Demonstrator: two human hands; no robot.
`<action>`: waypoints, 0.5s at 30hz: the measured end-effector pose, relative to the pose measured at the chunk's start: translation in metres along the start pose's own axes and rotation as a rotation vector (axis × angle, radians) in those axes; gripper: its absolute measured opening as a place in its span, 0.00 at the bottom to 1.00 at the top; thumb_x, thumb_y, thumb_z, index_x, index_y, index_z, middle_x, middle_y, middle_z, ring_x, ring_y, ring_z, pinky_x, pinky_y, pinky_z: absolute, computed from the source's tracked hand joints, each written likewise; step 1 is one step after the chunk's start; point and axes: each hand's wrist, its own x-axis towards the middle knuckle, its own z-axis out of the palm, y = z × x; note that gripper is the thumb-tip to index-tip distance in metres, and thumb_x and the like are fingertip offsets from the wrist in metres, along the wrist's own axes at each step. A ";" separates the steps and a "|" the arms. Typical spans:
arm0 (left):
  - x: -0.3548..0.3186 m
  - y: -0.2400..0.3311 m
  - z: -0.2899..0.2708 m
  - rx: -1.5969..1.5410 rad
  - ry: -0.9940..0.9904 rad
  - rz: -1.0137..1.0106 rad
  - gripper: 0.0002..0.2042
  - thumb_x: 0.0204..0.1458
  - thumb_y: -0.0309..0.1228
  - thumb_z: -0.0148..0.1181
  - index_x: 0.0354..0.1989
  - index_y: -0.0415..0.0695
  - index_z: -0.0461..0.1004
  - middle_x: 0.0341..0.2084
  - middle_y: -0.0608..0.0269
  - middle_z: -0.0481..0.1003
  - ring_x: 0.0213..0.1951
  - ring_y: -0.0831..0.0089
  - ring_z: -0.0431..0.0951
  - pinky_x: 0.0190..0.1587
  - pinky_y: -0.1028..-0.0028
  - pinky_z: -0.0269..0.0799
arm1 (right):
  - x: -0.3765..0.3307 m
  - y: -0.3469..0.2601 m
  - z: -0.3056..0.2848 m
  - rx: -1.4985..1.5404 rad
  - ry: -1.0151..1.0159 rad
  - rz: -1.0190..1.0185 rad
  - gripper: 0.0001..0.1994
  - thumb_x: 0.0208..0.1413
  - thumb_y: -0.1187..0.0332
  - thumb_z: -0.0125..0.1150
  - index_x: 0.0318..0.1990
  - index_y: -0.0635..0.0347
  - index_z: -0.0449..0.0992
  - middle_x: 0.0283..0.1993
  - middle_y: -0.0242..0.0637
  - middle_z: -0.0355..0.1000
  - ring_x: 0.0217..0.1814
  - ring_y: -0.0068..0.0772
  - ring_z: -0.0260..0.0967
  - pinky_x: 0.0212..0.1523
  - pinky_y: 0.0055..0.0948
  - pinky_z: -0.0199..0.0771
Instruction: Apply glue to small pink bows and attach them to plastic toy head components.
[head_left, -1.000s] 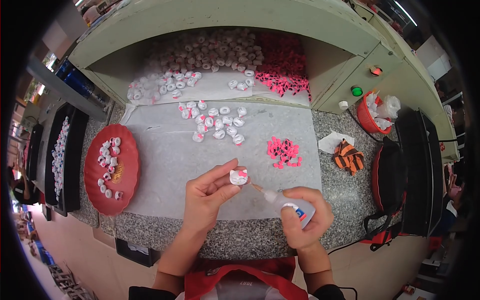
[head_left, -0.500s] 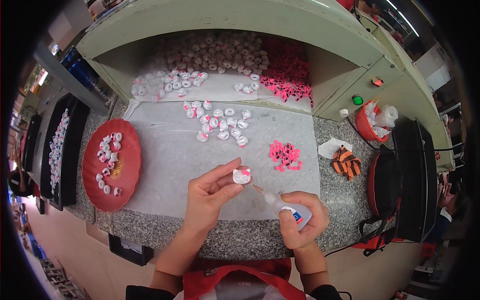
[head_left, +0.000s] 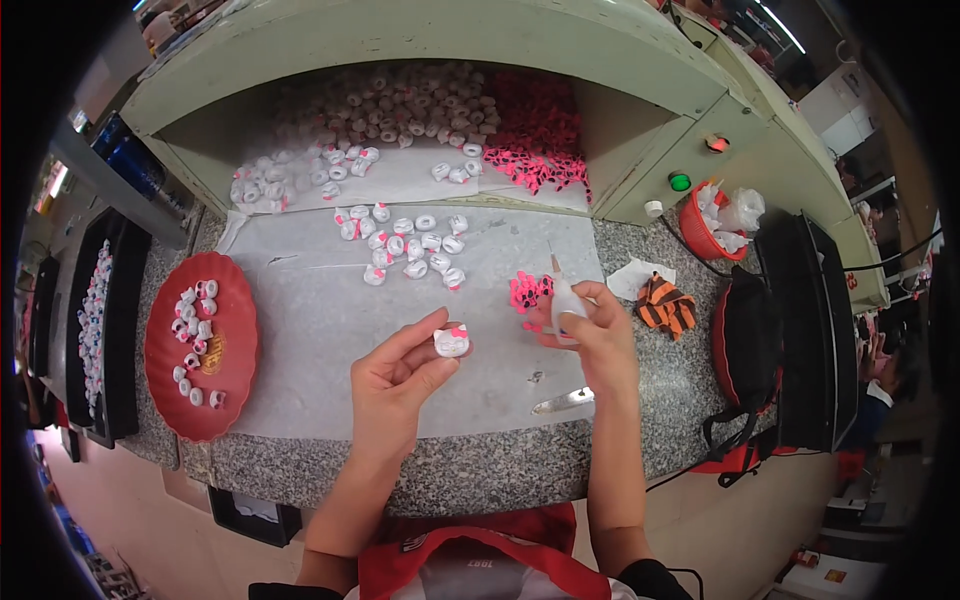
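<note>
My left hand [head_left: 400, 375] pinches a small white figure head with a pink bow [head_left: 451, 341] above the white sheet [head_left: 320, 320]. My right hand [head_left: 590, 335] grips a small glue bottle [head_left: 563, 297] with its nozzle pointing up, and its fingers reach to a little heap of pink bows [head_left: 527, 291]. A loose group of white heads [head_left: 410, 245] lies farther back on the sheet.
A red plate [head_left: 160, 390] with several white heads sits at the left, beside black trays [head_left: 120, 320]. Under the shelf lie piles of white heads [head_left: 380, 110] and pink bows [head_left: 535, 140]. A metal tool [head_left: 562, 402], a striped cloth [head_left: 665, 303], a red bowl [head_left: 695, 235] and a black bag [head_left: 750, 350] are right.
My right hand has lifted the glue bottle away from the head and moved back to the pink bows, nozzle now upward. My left hand still holds the head.
</note>
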 end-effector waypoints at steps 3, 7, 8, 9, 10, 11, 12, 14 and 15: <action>0.000 0.002 -0.001 -0.003 0.011 -0.024 0.20 0.42 0.12 0.51 0.48 0.32 0.64 0.38 0.53 0.72 0.40 0.65 0.74 0.45 0.70 0.69 | 0.022 0.048 0.000 -0.600 0.046 -0.403 0.10 0.41 0.74 0.56 0.34 0.64 0.67 0.29 0.39 0.70 0.29 0.29 0.69 0.29 0.26 0.68; 0.001 0.004 -0.004 -0.016 0.058 0.020 0.20 0.42 0.13 0.52 0.48 0.32 0.64 0.37 0.54 0.72 0.39 0.66 0.74 0.45 0.70 0.69 | 0.019 0.047 0.013 -1.094 0.153 -0.469 0.09 0.44 0.74 0.55 0.35 0.62 0.66 0.27 0.34 0.69 0.30 0.23 0.67 0.30 0.24 0.66; 0.001 0.003 -0.005 -0.010 0.069 0.022 0.20 0.42 0.13 0.52 0.48 0.32 0.64 0.37 0.55 0.72 0.39 0.66 0.74 0.44 0.71 0.69 | 0.021 0.053 0.012 -0.944 0.148 -0.468 0.08 0.45 0.74 0.54 0.35 0.62 0.66 0.27 0.36 0.69 0.30 0.24 0.67 0.30 0.25 0.66; 0.002 0.003 -0.005 -0.003 0.079 0.024 0.20 0.42 0.14 0.52 0.48 0.32 0.64 0.36 0.55 0.72 0.38 0.67 0.74 0.44 0.72 0.69 | 0.023 0.055 0.012 -0.793 0.144 -0.465 0.08 0.46 0.73 0.53 0.35 0.61 0.67 0.27 0.37 0.69 0.29 0.25 0.68 0.31 0.25 0.66; 0.004 0.002 -0.005 -0.001 0.081 0.025 0.20 0.42 0.14 0.52 0.48 0.32 0.64 0.36 0.55 0.72 0.38 0.67 0.74 0.44 0.72 0.69 | 0.024 0.053 0.011 -0.790 0.142 -0.465 0.08 0.46 0.73 0.53 0.35 0.61 0.67 0.27 0.37 0.69 0.29 0.25 0.68 0.31 0.25 0.66; 0.005 0.002 -0.006 0.002 0.093 0.034 0.20 0.43 0.14 0.52 0.48 0.32 0.64 0.36 0.56 0.73 0.38 0.67 0.74 0.43 0.72 0.69 | 0.023 0.043 0.014 -0.731 0.129 -0.545 0.07 0.46 0.72 0.53 0.34 0.61 0.67 0.26 0.39 0.69 0.28 0.30 0.69 0.29 0.26 0.67; 0.005 0.001 -0.007 0.005 0.105 0.043 0.20 0.43 0.15 0.52 0.48 0.32 0.64 0.35 0.56 0.73 0.37 0.68 0.74 0.43 0.73 0.69 | 0.022 0.037 0.016 -0.670 0.116 -0.624 0.06 0.46 0.72 0.53 0.33 0.62 0.68 0.25 0.42 0.70 0.27 0.34 0.70 0.28 0.28 0.67; 0.007 0.000 -0.006 0.019 0.114 0.048 0.19 0.43 0.15 0.52 0.48 0.32 0.64 0.35 0.57 0.73 0.37 0.68 0.74 0.42 0.73 0.69 | 0.019 0.038 0.017 -0.789 0.117 -0.577 0.07 0.46 0.70 0.54 0.33 0.62 0.69 0.26 0.43 0.70 0.26 0.38 0.70 0.27 0.30 0.67; 0.007 -0.001 -0.005 0.029 0.120 0.051 0.19 0.43 0.15 0.52 0.48 0.32 0.64 0.35 0.57 0.73 0.36 0.68 0.75 0.42 0.74 0.69 | 0.017 0.039 0.019 -0.910 0.121 -0.527 0.08 0.46 0.68 0.55 0.32 0.62 0.69 0.26 0.45 0.71 0.26 0.42 0.70 0.27 0.32 0.68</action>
